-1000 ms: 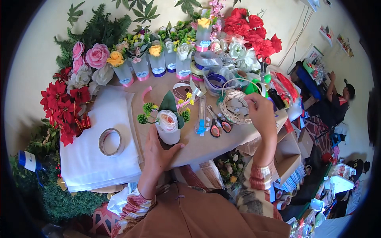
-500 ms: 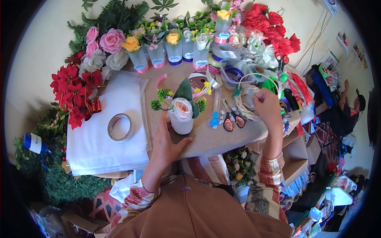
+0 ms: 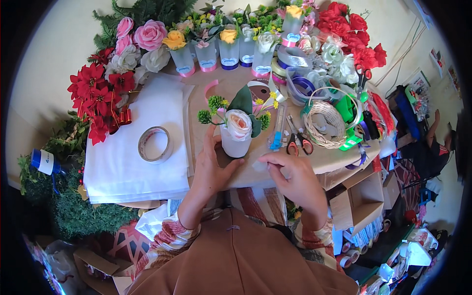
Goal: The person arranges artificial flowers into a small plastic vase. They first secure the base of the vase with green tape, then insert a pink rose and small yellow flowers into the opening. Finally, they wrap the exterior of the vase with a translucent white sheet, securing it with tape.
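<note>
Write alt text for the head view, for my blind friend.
A person's left hand curves around a white cup holding a pale rose; the right hand pinches a small pale piece beside it. Scissors, tape and flower-filled cups share the table.

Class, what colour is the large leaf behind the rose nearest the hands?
The large leaf is dark green; see the head view.

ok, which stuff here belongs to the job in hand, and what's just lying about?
In the job, seemingly:
white cup with rose, left hand at it
pale piece, pinched in right hand
perhaps wicker basket, pale bits inside

Likely just lying about:
tape roll on white sheets
orange-black scissors
red poinsettias at left
</note>
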{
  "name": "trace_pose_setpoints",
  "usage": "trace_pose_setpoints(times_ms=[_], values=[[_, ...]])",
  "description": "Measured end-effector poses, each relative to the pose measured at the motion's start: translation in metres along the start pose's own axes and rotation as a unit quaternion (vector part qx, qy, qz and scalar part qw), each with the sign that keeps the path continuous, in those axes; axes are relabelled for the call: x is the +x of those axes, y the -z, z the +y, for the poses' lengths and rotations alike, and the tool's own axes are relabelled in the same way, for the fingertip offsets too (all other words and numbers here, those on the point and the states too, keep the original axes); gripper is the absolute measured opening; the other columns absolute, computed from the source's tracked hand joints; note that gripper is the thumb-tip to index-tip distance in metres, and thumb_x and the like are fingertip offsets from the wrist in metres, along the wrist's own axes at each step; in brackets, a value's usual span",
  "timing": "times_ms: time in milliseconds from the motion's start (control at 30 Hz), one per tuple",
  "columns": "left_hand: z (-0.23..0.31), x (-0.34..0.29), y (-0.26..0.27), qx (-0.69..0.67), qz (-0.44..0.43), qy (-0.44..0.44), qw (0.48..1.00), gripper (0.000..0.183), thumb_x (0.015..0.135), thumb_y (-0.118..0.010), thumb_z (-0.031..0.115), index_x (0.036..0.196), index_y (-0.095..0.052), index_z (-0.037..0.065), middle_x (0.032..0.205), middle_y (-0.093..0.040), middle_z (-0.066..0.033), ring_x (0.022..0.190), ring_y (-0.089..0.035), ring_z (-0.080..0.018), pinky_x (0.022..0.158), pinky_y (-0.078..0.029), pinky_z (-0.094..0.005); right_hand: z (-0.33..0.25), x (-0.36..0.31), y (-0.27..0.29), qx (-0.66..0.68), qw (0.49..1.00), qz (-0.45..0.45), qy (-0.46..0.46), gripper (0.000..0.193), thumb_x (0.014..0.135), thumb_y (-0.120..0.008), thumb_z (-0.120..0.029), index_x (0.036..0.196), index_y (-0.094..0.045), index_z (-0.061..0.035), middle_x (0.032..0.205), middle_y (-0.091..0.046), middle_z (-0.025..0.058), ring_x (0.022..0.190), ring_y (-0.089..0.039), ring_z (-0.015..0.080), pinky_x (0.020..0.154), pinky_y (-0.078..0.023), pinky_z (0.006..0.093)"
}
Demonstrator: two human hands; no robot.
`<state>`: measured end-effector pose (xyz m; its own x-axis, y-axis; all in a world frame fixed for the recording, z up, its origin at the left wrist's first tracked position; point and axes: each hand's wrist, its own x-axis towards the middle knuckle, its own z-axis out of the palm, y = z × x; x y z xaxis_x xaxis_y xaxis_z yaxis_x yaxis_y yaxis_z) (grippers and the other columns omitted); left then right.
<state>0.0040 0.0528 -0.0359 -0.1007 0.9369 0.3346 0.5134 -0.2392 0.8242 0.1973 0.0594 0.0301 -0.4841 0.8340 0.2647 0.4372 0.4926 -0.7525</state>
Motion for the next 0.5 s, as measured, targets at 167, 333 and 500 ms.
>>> trace_pose_setpoints(times_ms=[167,333,500], values=[[-0.002,0.0,-0.002,-0.008,0.015,-0.032,0.999,0.093,0.064,-0.077,0.013,0.134,-0.019,0.0,0.105,-0.057,-0.021,0.097,-0.058,-0.0339,0.084,-0.046,-0.0385,-0.006,0.007,-0.011,-0.152,0.978,0.066,0.126,0.021,0.076,-0.058,0.001,0.096,-0.059,-0.0023,0.093,-0.055,0.0161,0.083,-0.057,0.0305,0.069,-0.046,0.0363],[0.0,0.0,-0.001,-0.015,0.017,-0.036,0.999,0.093,0.063,-0.077,0.011,0.135,-0.02,0.0,0.107,-0.056,-0.0192,0.097,-0.058,-0.0328,0.082,-0.047,-0.0383,-0.002,0.012,-0.018,-0.117,0.988,0.035,0.098,0.021,0.077,-0.054,0.005,0.097,-0.056,-0.0006,0.093,-0.053,0.0164,0.086,-0.056,0.0313,0.072,-0.045,0.0381],[0.0,0.002,-0.003,-0.024,0.021,-0.02,0.999,0.094,0.062,-0.078,0.011,0.135,-0.02,-0.001,0.106,-0.055,-0.0176,0.096,-0.057,-0.0308,0.082,-0.047,-0.038,0.002,0.012,-0.026,-0.1,0.987,0.057,0.112,0.024,0.076,-0.053,0.006,0.099,-0.053,-0.0007,0.09,-0.056,0.0175,0.082,-0.057,0.0327,0.07,-0.046,0.038]])
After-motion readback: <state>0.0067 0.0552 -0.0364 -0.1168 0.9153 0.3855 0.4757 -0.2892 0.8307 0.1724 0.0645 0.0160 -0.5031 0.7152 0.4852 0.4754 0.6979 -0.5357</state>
